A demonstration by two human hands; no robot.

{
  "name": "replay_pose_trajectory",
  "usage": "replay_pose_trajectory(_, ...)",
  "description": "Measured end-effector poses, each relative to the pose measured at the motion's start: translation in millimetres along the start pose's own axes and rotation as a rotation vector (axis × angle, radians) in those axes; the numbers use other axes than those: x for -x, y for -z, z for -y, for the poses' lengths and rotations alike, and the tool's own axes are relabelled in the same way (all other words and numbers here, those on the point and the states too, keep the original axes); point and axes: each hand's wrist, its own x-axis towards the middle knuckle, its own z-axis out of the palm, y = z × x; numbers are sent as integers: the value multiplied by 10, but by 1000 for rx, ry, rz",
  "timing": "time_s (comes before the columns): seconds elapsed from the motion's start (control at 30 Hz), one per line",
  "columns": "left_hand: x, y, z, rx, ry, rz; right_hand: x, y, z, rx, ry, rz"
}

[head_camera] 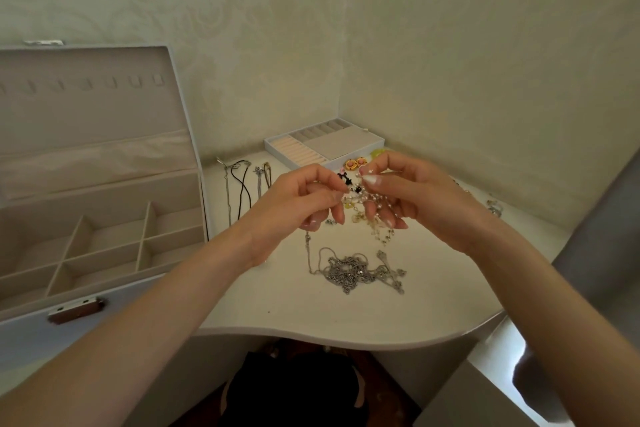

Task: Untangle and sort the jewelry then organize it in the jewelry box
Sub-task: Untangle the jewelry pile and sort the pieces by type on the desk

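Observation:
Both hands are raised over the middle of the white table (277,305). My left hand (301,198) and my right hand (405,191) pinch a tangle of pearl-bead jewelry (367,199) between them; strands of it hang down toward the table. Below lies a knotted heap of silver chains (356,270). The open white jewelry box (100,246) stands at the left, lid up, its compartments bare. Several necklaces on cords and chains (242,184) lie stretched out beside the box.
A removable tray (325,146) with ring rolls and slots sits at the back by the wall corner. Orange earrings (356,163) and a yellow-green piece (377,152) lie in front of it. More small jewelry (493,208) lies at the right. The table's curved front edge is near.

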Motion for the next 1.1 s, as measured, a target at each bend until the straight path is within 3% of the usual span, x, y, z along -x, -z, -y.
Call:
replay_pose_trajectory(0.3, 7, -10, 28, -237, -95, -6, -19, -2, -21, 11, 1, -66)
replay_pose_trajectory(0.53, 24, -41, -6, -201, -132, -15, -12, -48, -56, 112, -12, -70)
replay_pose_trajectory(0.7, 5, 2, 26, -138, -106, -98, 1, -49, -17, 95, -7, -94)
replay_pose_trajectory(1.1, 8, 19, 37, -28, -51, -103, 44, -74, -17, 80, 16, -78)
